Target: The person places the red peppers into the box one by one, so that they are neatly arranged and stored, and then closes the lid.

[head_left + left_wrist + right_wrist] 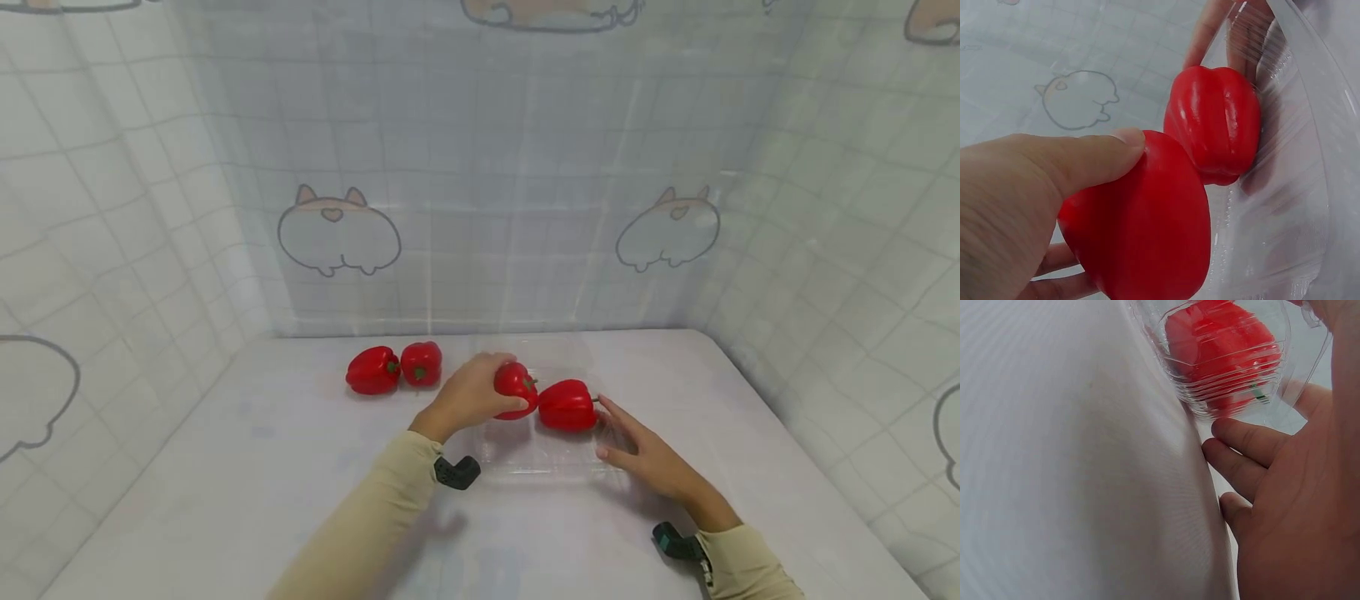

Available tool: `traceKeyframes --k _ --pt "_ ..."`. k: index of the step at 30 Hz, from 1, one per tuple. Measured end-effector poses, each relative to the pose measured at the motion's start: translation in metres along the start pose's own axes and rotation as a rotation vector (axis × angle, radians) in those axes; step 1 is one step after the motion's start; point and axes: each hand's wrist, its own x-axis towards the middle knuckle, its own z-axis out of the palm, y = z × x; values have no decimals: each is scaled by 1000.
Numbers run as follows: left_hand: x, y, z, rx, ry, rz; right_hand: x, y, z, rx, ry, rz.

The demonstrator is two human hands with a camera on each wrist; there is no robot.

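My left hand point(471, 392) grips a red bell pepper point(516, 390), thumb on its near side, over the left part of a clear plastic box point(517, 468). A second red bell pepper point(567, 407) lies in the box on the right, its green stem pointing right. At the box's right end is my right hand point(660, 467), its fingers fairly straight and spread beside the wall. In the right wrist view, the pepper point(1219, 340) shows through the ridged plastic wall, with fingertips point(1225, 428) close against the outside. Whether the right thumb touches the rim is unclear.
Two more red bell peppers, one on its side point(372, 371) and one beside it point(422, 364), rest on the white tabletop point(262, 483) at the back left. Pale curtains with a grid and animal drawings point(339, 229) enclose the table's back and sides.
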Motion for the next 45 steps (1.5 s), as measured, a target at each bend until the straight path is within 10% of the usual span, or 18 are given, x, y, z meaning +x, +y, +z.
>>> traceKeyframes --k 18,45 --pt "6 10 3 216 -64 19 -1 -1 0 -9 -16 14" --pt "6 13 13 262 -44 -9 -2 0 1 -9 -11 5"
